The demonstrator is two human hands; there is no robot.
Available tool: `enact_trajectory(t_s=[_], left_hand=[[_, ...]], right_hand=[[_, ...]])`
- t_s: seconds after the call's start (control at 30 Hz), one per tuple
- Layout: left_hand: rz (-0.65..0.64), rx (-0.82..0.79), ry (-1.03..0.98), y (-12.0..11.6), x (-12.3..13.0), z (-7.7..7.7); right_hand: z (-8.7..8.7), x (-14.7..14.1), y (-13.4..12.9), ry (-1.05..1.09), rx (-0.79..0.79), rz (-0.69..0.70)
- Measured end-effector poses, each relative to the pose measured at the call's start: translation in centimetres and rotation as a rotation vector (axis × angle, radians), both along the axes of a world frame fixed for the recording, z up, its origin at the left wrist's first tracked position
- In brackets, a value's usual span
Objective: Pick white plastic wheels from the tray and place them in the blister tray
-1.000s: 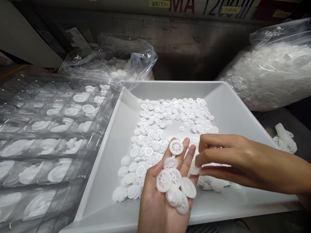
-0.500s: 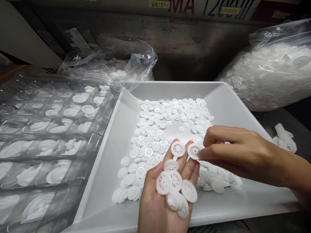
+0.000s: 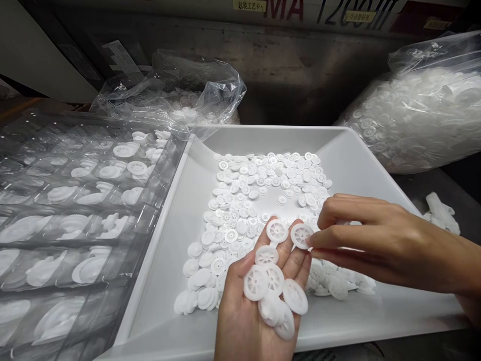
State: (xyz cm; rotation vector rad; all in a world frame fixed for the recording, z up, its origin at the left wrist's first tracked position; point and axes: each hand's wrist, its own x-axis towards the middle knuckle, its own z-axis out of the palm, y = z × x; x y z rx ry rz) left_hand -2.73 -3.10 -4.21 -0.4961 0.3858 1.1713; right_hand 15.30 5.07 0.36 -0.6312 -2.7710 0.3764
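Observation:
Palm up above the tray, my left hand (image 3: 251,306) cups several white plastic gears (image 3: 256,283), loosely piled across the palm. Another spoked gear (image 3: 277,231) rests at its fingertips. My right hand (image 3: 370,240) comes in from the right, thumb and fingers closed on the edge of a white plastic gear (image 3: 301,235) beside the left fingertips. Beneath both hands lie many loose small white gears (image 3: 240,200) spread over the tray floor. A heap of larger white parts (image 3: 334,283) sits under my right hand, partly hidden by it.
The grey-white tray (image 3: 270,131) has sloped raised walls. To its left stands a clear compartment tray (image 3: 145,220) with white parts in many pockets. Plastic bags of white parts stand behind left (image 3: 210,100) and right (image 3: 432,115). White pieces (image 3: 441,213) lie beyond the right wall.
The view has shifted very slightly. Both hands hold nearly the same pose, and the right fingers still pinch the same gear.

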Motion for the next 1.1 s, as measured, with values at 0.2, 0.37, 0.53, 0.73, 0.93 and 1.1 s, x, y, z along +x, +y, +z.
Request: enact_trajectory(t_s=[0.2, 0.37, 0.53, 0.73, 0.93, 1.1], left_hand=[[-0.023, 0.088, 0.088, -0.1, -0.2, -0.4], [-0.01, 0.06, 0.051, 0.0, 0.0, -0.3], [0.038, -0.09, -0.011, 0.3, 0.2, 0.2], [0.023, -0.018, -0.023, 0.0, 0.0, 0.0], [0.073, 0.124, -0.155, 0.0, 0.0, -0.5], [0.072, 0.19, -0.136, -0.1, 0.1, -0.5]], right_hand=[[-0.1, -1.2, -1.7, 0.033, 0.03, 0.091], [-0.4, -2.8, -3.0, -0.003, 0.076, 0.116], [-0.2, -2.7, -3.1, -0.003, 0.078, 0.145], [0.4, -2.3, -3.4, -0.044, 0.104, 0.125], [0.6, -2.3, -2.9, -0.055, 0.223, 0.115], [0.4, -2.3, -2.3, -0.02, 0.233, 0.143]])
